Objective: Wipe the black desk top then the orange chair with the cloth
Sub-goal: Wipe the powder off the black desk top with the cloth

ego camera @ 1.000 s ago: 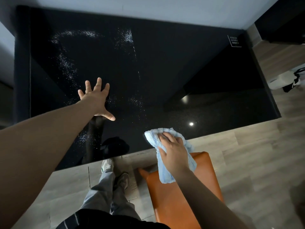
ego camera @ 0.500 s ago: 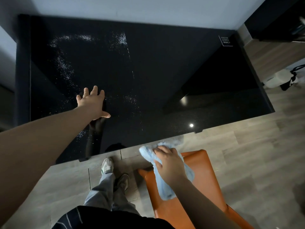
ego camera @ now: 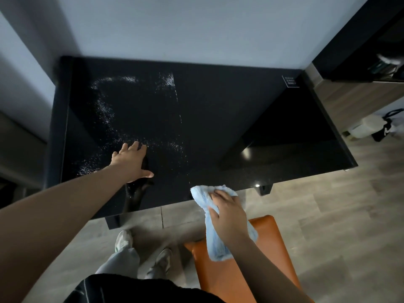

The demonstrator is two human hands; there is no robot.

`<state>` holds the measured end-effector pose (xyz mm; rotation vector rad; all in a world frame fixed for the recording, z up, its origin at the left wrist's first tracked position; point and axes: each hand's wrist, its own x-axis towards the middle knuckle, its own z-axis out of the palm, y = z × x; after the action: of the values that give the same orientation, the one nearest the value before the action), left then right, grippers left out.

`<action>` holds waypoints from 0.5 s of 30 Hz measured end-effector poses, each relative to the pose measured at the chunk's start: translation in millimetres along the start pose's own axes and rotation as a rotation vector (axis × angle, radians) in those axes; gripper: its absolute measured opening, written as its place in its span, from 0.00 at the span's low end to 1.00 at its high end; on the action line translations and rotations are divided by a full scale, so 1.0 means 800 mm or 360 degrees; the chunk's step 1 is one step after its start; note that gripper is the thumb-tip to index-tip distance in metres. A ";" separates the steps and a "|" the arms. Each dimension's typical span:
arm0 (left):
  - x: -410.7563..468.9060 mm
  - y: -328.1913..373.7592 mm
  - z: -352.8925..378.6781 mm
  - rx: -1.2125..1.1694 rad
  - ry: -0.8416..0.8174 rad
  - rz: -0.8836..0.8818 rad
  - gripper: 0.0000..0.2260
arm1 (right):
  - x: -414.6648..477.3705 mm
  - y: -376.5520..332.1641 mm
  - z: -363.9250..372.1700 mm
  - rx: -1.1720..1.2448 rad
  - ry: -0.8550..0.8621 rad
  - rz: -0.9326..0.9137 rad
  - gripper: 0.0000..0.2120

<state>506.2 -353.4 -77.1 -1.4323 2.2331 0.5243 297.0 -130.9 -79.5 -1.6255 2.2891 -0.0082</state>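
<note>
Against the pale wall [ego camera: 196, 29], the black desk top [ego camera: 218, 119] is filling the middle of the view, its gloss throwing back a reflection of the arm. Below the desk's near edge, the wood-look floor [ego camera: 328, 215] is running off to the right, and the orange chair [ego camera: 273, 259] is sitting just clear of the desk's front. The light-blue cloth [ego camera: 215, 243] is hanging bunched over that seat, its top corner reaching the desk's near edge. The right hand [ego camera: 227, 217] is gripping it, fingers curled into the folds. On the desk's left half the left hand [ego camera: 129, 160] is lying flat, fingers straight and thumb splayed out. White specks [ego camera: 105, 110] are arcing across the desk beyond it.
</note>
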 end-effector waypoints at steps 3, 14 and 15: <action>-0.002 -0.014 -0.007 -0.0019 -0.0030 0.0001 0.45 | 0.019 -0.014 -0.015 -0.0017 0.0061 -0.0017 0.18; 0.028 -0.134 -0.057 -0.0132 -0.0052 0.0013 0.44 | 0.143 -0.127 -0.064 0.0125 0.0280 0.0017 0.18; 0.032 -0.143 -0.060 -0.0147 -0.0047 0.0025 0.45 | 0.150 -0.138 -0.065 0.0149 0.0300 0.0041 0.19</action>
<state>594.0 -443.0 -59.8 -1.4431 2.2249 0.6574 348.6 -289.5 -40.7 -1.6089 2.4081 -0.2693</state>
